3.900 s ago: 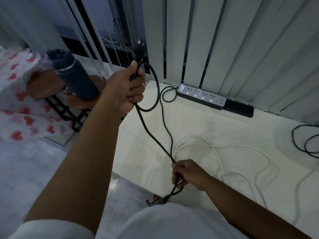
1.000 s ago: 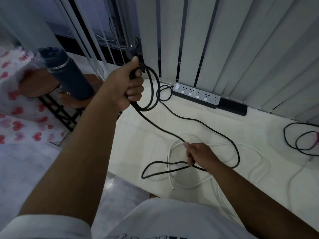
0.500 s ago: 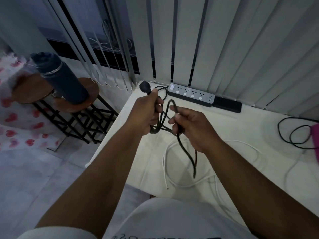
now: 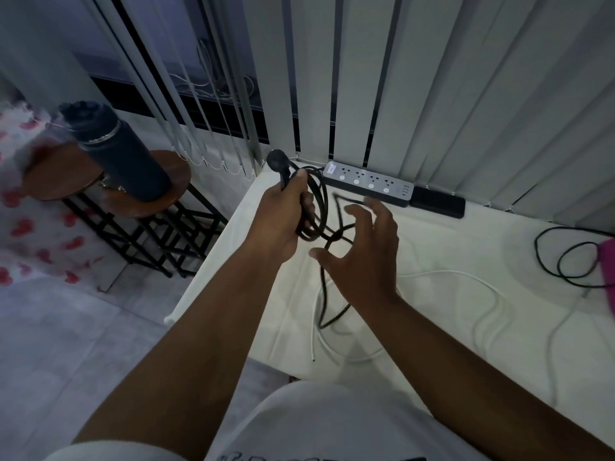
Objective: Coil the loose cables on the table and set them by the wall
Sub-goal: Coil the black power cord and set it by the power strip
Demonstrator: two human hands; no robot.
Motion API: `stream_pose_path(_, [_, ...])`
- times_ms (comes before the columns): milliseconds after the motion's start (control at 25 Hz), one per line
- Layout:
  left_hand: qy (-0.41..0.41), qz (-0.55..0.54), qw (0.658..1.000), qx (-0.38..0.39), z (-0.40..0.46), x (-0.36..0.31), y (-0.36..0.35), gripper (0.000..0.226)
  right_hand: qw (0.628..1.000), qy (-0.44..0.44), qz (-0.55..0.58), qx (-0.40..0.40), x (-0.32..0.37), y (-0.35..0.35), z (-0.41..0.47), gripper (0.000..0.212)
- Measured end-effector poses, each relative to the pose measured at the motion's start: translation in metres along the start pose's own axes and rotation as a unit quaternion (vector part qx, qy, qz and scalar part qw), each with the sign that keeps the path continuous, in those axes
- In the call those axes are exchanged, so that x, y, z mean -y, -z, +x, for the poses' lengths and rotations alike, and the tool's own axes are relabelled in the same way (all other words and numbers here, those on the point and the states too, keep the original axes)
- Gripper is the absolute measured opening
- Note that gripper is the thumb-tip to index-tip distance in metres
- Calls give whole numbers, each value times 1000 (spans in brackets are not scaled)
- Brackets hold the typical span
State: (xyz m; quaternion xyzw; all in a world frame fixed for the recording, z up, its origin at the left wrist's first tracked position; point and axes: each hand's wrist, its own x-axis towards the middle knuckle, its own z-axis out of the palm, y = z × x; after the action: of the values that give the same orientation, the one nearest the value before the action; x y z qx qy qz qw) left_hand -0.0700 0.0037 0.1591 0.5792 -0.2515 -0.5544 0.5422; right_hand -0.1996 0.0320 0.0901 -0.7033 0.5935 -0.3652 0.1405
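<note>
My left hand (image 4: 283, 211) is closed around a black cable (image 4: 321, 211), holding several loops with the round plug end sticking up above my fist. The rest of that cable hangs down from the coil to the white table (image 4: 432, 234). Just right of the coil, my right hand (image 4: 362, 257) has its fingers spread and grips nothing; a strand of the black cable passes in front of it. A loose white cable (image 4: 466, 277) sprawls on the table under and beside my right arm. Another black cable (image 4: 562, 261) lies looped at the far right.
A grey power strip (image 4: 369, 183) and a black block (image 4: 437, 202) lie along the vertical blinds at the back of the table. A dark bottle (image 4: 116, 151) stands on a round wooden side table (image 4: 146, 191) to the left. Something pink (image 4: 609, 271) shows at the right edge.
My left hand came down from in front of the blinds to the table corner with more loops in it. My right hand brought a length of cable up to the coil and has now let go.
</note>
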Motion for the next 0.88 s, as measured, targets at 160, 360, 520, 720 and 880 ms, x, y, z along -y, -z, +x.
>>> stream_pose_path(160, [-9, -155, 988, -3, 4, -12, 6, 34, 980, -132, 144, 37, -11, -4, -8, 81])
stream_pose_path(360, [-36, -239, 967, 78, 14, -48, 38, 40, 858, -338, 327, 205, -41, 1, -12, 12])
stream_pose_path(520, [-66, -237, 964, 99, 9, -81, 58, 41, 774, -496, 380, 106, -89, 9, 0, 14])
stream_pose_path(720, [-79, -247, 958, 119, 6, -109, 95, 40, 777, -544, 317, -13, -167, 38, 17, 9])
stream_pose_path(880, [-37, -191, 972, 130, 4, -99, 91, 38, 919, -384, -61, 71, -172, 53, 18, 43])
